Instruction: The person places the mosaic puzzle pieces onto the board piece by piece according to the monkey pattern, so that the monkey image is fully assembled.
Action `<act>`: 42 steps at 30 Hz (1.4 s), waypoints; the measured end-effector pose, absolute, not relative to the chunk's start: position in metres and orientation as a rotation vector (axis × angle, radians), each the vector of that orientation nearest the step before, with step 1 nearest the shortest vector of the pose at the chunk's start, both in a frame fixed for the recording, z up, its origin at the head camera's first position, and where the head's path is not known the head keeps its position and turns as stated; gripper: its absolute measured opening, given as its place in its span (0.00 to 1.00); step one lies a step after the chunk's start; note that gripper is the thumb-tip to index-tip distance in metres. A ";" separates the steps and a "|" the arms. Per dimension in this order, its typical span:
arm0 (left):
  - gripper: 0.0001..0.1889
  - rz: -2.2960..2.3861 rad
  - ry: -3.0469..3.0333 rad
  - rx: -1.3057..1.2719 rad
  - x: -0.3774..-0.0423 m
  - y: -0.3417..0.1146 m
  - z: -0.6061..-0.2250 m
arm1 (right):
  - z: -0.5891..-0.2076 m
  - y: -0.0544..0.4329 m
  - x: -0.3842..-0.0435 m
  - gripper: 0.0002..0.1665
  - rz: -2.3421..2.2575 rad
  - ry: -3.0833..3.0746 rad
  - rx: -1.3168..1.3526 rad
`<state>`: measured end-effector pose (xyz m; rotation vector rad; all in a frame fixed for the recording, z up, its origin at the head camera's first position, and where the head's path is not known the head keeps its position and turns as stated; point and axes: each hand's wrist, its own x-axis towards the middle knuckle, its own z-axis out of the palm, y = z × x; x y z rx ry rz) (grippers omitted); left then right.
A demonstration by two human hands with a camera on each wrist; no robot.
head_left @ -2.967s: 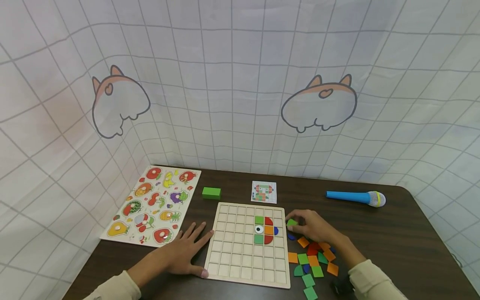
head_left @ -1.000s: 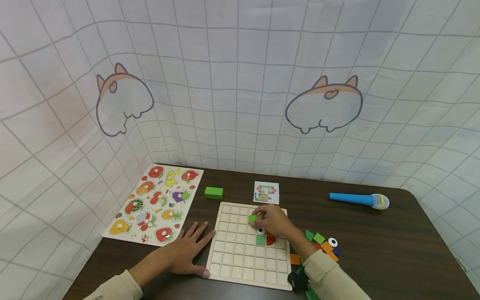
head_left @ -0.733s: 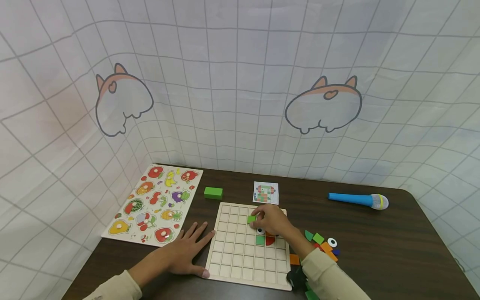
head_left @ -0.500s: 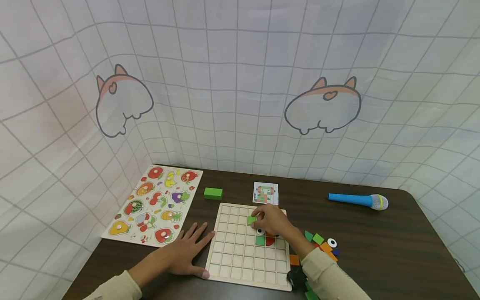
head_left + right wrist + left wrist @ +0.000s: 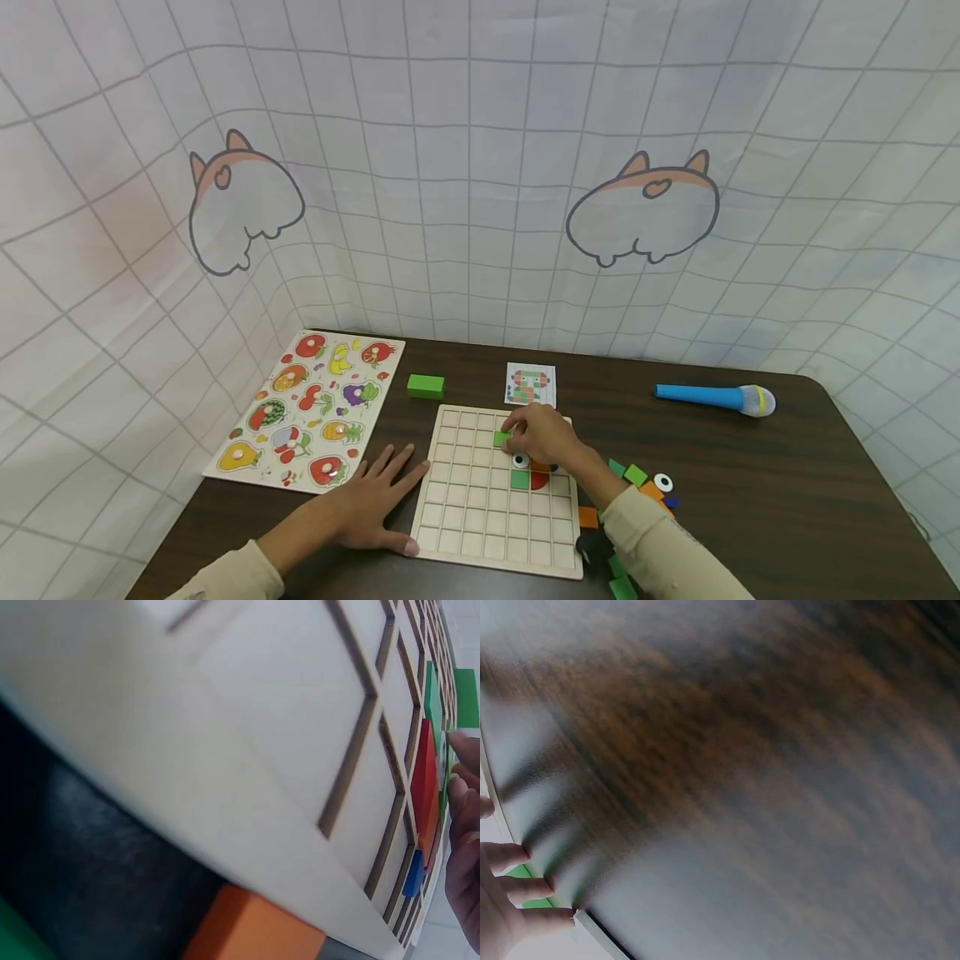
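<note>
My right hand (image 5: 543,435) pinches a green square tile (image 5: 502,438) between thumb and fingers, at a cell in the upper part of the wooden grid board (image 5: 468,502). Just below it lie a round eye tile (image 5: 521,460), a darker green square (image 5: 520,479) and a red curved piece (image 5: 539,481). An orange tile beside them is partly hidden by the hand; in the right wrist view the red piece (image 5: 424,769) and a blue piece (image 5: 413,874) show. My left hand (image 5: 371,508) rests spread on the table, its thumb and forefinger touching the board's left edge.
Loose coloured tiles (image 5: 636,476) lie right of the board, partly under the right sleeve. Behind the board are a pattern card (image 5: 531,384) and a green block (image 5: 426,387). A fruit puzzle (image 5: 347,335) lies left, a blue toy microphone (image 5: 712,398) right.
From the loose pieces on the right, my right hand has carried the green square tile left onto the board. Over the last second it has stayed nearly still there. The left hand has not moved.
</note>
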<state>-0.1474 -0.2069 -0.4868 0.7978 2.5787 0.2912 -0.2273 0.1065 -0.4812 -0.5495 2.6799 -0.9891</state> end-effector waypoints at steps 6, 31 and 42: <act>0.58 0.302 2.570 0.796 -0.147 -0.206 -0.485 | -0.477 0.114 -0.233 0.15 -0.991 2.606 -0.649; 0.59 0.287 2.576 0.802 -0.149 -0.207 -0.489 | -0.481 0.279 -0.207 0.16 -0.914 2.623 -0.691; 0.59 0.273 2.577 0.798 -0.148 -0.207 -0.491 | -0.490 0.305 -0.195 0.16 -0.914 2.628 -0.689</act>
